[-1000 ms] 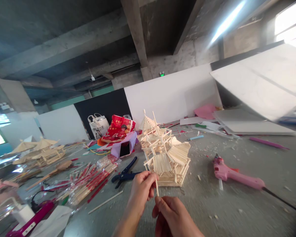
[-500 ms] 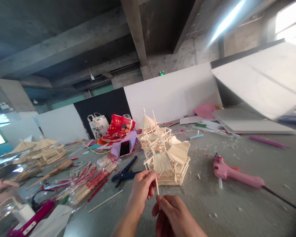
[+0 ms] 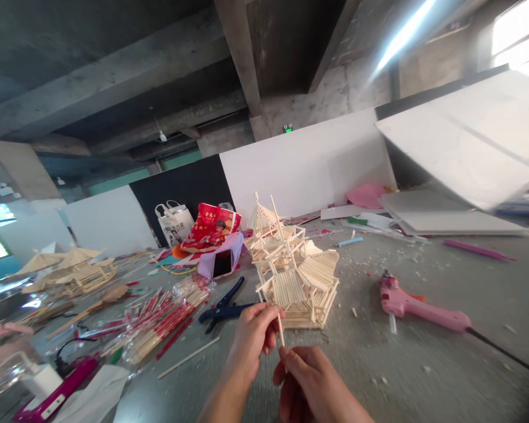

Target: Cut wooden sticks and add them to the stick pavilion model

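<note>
Between my two hands is a thin pale wooden stick (image 3: 281, 331). My left hand (image 3: 256, 332) pinches its upper end, and my right hand (image 3: 306, 376) grips the lower end between thumb and fingers. Just beyond them stands a model pavilion (image 3: 291, 288) built of similar sticks, with slatted roofs and a pointed top tier. A pair of dark blue cutters (image 3: 224, 306) lies left of the model, partly behind my left hand. One loose stick (image 3: 188, 357) rests on the table to the left.
A pink glue gun (image 3: 423, 308) with a cord lies at right. Bundles of sticks in plastic wrap (image 3: 167, 320) spread over the left side. Farther back are a phone (image 3: 223, 264), a red bag (image 3: 211, 229), white boards (image 3: 454, 214) and another stick model (image 3: 74, 270).
Both hands keep the same hold on the stick, with almost no movement. The whole view has shifted very slightly.
</note>
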Available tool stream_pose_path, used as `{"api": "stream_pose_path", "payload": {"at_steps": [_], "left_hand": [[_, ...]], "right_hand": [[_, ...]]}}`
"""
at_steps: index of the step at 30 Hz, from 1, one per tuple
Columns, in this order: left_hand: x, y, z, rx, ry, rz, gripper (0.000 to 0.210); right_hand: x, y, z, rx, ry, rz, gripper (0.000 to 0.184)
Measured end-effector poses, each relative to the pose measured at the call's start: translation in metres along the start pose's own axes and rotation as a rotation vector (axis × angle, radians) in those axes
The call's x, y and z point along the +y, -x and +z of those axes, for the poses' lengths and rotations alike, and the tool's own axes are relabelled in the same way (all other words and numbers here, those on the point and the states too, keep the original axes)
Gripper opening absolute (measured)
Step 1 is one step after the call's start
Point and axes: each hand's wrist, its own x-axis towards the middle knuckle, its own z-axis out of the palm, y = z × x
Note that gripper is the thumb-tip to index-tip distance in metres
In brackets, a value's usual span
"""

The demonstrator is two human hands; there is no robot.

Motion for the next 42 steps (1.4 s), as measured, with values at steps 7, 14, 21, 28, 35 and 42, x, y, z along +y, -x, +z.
{"api": "stream_pose_path", "payload": {"at_steps": [7,14,21,28,35,42], "left_hand": [[-0.0004,0.0005,-0.0017,-0.007,0.006,-0.002,0.024],[-0.0004,0.0010,-0.0022,-0.014,0.018,0.004,0.024],[-0.0024,0.0005,-0.0020,-0.019,0.055,0.006,0.023],[-0.0021,0.0004,-0.0020,-0.022,0.068,0.007,0.023],[-0.0021,0.0018,-0.0020,-0.033,0.088,0.005,0.023],[-0.0032,0.0025,-0.0031,-0.040,0.105,-0.012,0.023]], "right_hand": [[-0.0008,0.0018,0.0002,-0.017,0.012,0.004,0.059],[-0.0018,0.0020,0.0002,-0.013,0.019,-0.009,0.064],[-0.0001,0.0036,0.0003,-0.018,0.023,-0.024,0.069],[-0.0001,0.0043,0.0013,-0.024,0.022,-0.033,0.062],[-0.0060,0.0069,0.0007,-0.044,0.029,-0.005,0.060],[-0.0089,0.0081,0.0015,-0.038,0.020,0.027,0.062]]}}
